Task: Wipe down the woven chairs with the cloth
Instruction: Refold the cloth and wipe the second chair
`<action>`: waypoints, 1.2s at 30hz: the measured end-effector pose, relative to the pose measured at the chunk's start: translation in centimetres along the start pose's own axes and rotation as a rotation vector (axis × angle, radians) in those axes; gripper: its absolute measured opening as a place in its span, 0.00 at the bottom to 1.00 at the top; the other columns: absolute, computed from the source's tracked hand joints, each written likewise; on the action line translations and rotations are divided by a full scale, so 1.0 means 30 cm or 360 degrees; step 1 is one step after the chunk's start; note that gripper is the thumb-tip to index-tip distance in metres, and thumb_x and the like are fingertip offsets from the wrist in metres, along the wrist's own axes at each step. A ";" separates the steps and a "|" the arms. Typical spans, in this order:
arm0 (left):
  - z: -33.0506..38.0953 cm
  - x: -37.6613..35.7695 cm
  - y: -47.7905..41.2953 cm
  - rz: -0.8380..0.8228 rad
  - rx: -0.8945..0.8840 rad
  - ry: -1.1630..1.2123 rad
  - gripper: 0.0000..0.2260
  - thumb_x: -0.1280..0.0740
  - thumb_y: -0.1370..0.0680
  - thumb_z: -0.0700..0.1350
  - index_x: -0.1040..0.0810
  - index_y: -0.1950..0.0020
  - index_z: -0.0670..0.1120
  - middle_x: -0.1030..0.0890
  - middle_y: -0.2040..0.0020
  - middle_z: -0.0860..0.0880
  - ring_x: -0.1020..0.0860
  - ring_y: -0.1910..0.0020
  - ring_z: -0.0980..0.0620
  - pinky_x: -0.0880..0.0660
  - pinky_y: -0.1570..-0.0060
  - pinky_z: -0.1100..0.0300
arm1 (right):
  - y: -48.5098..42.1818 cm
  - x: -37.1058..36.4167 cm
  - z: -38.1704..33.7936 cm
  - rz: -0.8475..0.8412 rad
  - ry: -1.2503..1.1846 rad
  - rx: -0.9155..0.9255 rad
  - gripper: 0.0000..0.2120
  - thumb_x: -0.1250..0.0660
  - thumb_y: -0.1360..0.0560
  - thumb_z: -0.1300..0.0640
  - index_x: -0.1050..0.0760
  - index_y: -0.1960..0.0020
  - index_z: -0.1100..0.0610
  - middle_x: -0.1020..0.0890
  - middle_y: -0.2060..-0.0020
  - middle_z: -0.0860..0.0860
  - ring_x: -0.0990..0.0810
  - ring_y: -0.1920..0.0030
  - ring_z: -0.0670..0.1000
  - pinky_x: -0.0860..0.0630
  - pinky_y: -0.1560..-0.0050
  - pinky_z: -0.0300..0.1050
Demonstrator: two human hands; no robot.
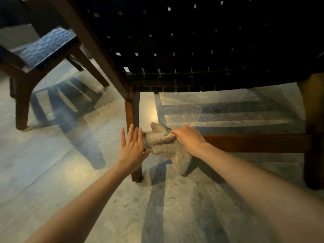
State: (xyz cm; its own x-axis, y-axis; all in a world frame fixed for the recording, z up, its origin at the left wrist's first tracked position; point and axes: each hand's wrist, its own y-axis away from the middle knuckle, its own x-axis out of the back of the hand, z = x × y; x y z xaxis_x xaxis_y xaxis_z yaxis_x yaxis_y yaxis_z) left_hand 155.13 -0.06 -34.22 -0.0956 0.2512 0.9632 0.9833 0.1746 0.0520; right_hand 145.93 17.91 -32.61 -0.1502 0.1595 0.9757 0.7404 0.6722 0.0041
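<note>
One flat, one clenched — left hand [132,148] straight-fingered at chair leg [135,109], right hand [189,139] clutching cloth [164,143].

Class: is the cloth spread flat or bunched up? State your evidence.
Bunched up: the right hand grips the cloth in a crumpled wad, with folds showing and one corner hanging down.

Everything is placed from the near leg [135,111] of the large woven chair [175,83], stood on the floor [52,163]. The chair's woven panel [201,41] is spread above and right of that leg. A rail [254,142] is run rightward from it to another leg [313,128]. The cloth [163,142] is held just right of the leg, seemingly against the rail's end, by the right hand [188,139]. The left hand [132,146] is laid flat before the leg. A second woven chair [47,46] is set well left, farther back.
</note>
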 end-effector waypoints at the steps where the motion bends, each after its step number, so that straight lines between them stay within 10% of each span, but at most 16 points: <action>1: -0.006 0.010 0.004 0.0021 0.0055 0.0250 0.35 0.49 0.21 0.63 0.55 0.22 0.44 0.57 0.22 0.46 0.65 0.25 0.42 0.70 0.32 0.43 | 0.004 0.012 -0.001 0.0054 -0.0078 -0.0005 0.14 0.38 0.21 0.61 0.26 0.37 0.53 0.22 0.43 0.55 0.23 0.44 0.55 0.25 0.43 0.49; 5: -0.043 0.074 0.008 0.0120 0.0083 0.1410 0.32 0.34 0.24 0.55 0.45 0.24 0.54 0.41 0.25 0.50 0.47 0.27 0.48 0.47 0.30 0.52 | 0.005 0.078 -0.025 0.0139 -0.0698 0.0006 0.06 0.33 0.24 0.57 0.25 0.48 0.50 0.19 0.53 0.49 0.20 0.51 0.50 0.22 0.50 0.48; 11: -0.048 0.111 -0.017 0.0148 -0.0166 0.1756 0.11 0.34 0.23 0.52 0.25 0.42 0.52 0.21 0.49 0.54 0.22 0.49 0.54 0.23 0.51 0.61 | -0.011 0.159 -0.090 0.0125 -0.1255 -0.0102 0.07 0.32 0.26 0.57 0.29 0.53 0.48 0.20 0.58 0.44 0.22 0.57 0.42 0.31 0.63 0.34; 15: -0.011 0.120 -0.057 0.0252 0.0200 0.2109 0.08 0.30 0.27 0.55 0.25 0.54 0.53 0.22 0.58 0.56 0.21 0.59 0.58 0.27 0.68 0.69 | -0.025 0.132 -0.101 0.0460 -0.1200 -0.0466 0.07 0.34 0.23 0.54 0.31 0.48 0.51 0.24 0.55 0.47 0.25 0.55 0.46 0.29 0.58 0.41; 23: -0.013 0.162 -0.070 0.0023 -0.0028 0.2907 0.05 0.33 0.23 0.46 0.19 0.51 0.55 0.17 0.57 0.59 0.19 0.53 0.61 0.24 0.60 0.70 | -0.026 0.160 -0.125 0.0289 -0.2083 -0.0858 0.09 0.29 0.27 0.51 0.19 0.52 0.57 0.14 0.58 0.52 0.16 0.54 0.50 0.21 0.47 0.48; 29: -0.027 0.153 -0.051 -0.0554 -0.0054 0.3300 0.13 0.42 0.19 0.36 0.20 0.43 0.46 0.15 0.52 0.51 0.18 0.50 0.55 0.21 0.56 0.64 | -0.017 0.172 -0.129 0.0439 -0.1797 -0.0909 0.07 0.28 0.28 0.61 0.23 0.54 0.51 0.16 0.62 0.47 0.17 0.63 0.44 0.22 0.66 0.38; 36: -0.088 0.137 -0.073 -0.0024 0.0391 0.2873 0.09 0.34 0.21 0.44 0.23 0.42 0.49 0.20 0.49 0.51 0.21 0.51 0.56 0.24 0.54 0.63 | -0.083 0.148 -0.200 0.0688 -0.1196 -0.1052 0.08 0.31 0.26 0.58 0.24 0.47 0.54 0.20 0.52 0.52 0.21 0.51 0.54 0.24 0.50 0.48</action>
State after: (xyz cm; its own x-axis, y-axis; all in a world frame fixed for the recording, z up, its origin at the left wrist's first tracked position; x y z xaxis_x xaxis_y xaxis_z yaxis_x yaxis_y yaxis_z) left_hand 153.00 -1.92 -29.69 0.3269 -0.9440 0.0440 0.9255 0.3292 0.1875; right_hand 147.35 12.59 -26.97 0.0118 0.8411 0.5407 0.9990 -0.0327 0.0292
